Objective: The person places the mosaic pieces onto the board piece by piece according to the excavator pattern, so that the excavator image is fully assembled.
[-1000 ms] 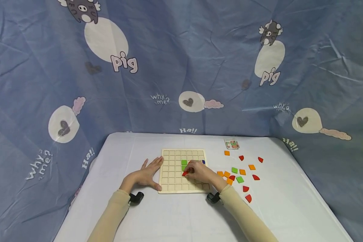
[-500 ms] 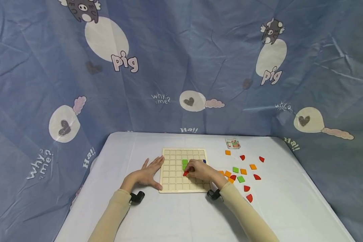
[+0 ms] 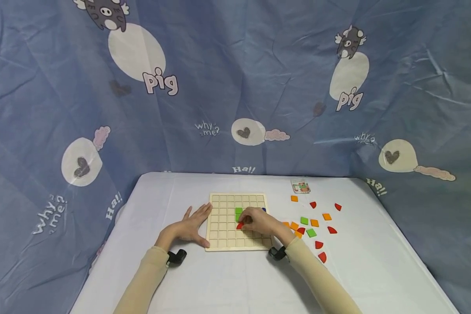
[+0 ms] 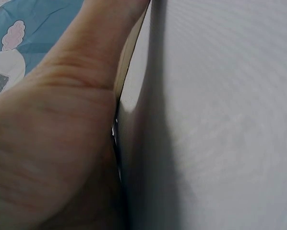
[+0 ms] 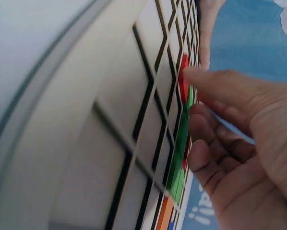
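Observation:
My left hand (image 3: 190,225) lies with thumb and fingers spread, touching the left edge of a pale wooden grid board (image 3: 221,226). In the left wrist view, the palm side of that hand (image 4: 52,139) fills much of the frame beside the white tabletop. Over the middle of the board, my right hand (image 3: 259,221) has thumb and fingertips on a red quarter-circle tile (image 3: 240,226). The right wrist view shows this red tile (image 5: 184,79) low at the grid, under a fingertip, with the other fingers curled. Green square tiles (image 3: 238,211) sit just behind it, partly covered by the hand.
Right of the board lie loose orange squares (image 3: 327,216), green squares (image 3: 311,233) and red quarter-circle tiles (image 3: 322,257). A printed card (image 3: 300,187) lies at the back. A blue tile (image 3: 264,209) shows behind my right hand. A blue curtain (image 3: 196,87) hangs behind the table.
My right hand stays at the same spot on the board, with only a slight shift of its fingers around the red tile. The left hand keeps its place at the board's edge.

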### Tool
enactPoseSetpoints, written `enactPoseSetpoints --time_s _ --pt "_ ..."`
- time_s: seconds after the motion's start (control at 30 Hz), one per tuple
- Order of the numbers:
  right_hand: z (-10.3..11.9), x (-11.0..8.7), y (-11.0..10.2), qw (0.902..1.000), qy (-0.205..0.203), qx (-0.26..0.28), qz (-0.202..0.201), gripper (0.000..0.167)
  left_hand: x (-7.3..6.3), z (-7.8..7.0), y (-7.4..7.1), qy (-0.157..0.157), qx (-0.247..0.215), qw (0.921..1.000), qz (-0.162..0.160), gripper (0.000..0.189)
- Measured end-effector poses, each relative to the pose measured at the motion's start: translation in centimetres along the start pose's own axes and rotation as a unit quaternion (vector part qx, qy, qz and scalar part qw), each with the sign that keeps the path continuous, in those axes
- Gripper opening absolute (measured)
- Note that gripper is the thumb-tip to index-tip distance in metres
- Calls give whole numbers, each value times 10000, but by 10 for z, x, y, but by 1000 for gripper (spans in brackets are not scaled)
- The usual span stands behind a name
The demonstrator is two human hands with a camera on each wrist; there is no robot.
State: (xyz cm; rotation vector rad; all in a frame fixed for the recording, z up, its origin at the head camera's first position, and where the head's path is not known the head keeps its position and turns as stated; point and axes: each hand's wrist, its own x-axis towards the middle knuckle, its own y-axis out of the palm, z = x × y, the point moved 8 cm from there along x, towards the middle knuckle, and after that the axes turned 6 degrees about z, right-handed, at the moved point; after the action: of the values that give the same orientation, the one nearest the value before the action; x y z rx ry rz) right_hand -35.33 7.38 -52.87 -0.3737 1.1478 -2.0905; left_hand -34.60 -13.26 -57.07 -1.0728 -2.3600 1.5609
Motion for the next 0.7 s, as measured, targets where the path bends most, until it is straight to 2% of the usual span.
enactPoseSetpoints --time_s 0.07,0.17,0.27,0.33,0.53,0.7 --pt "-6 -4 -7 9997 65 182 -139 21 0 1 1 -5 -17 10000 11 136" --pt "-25 -13 -29 9974 228 267 -624 18 -1 1 0 31 -63 10000 -1 135" --pt "-52 -27 -57 9913 485 216 -1203 18 -1 1 1 43 -64 10000 7 135" --pt "-75 -38 -74 9867 745 182 -1433 22 -2 0 1 33 -73 10000 7 135" --pt "-139 -71 -102 9732 1649 100 -1597 39 -4 -2 0 17 -108 9999 -8 135" --pt "-168 -83 -104 9630 2271 114 -1448 40 -3 -2 0 -8 -94 10000 2 136"
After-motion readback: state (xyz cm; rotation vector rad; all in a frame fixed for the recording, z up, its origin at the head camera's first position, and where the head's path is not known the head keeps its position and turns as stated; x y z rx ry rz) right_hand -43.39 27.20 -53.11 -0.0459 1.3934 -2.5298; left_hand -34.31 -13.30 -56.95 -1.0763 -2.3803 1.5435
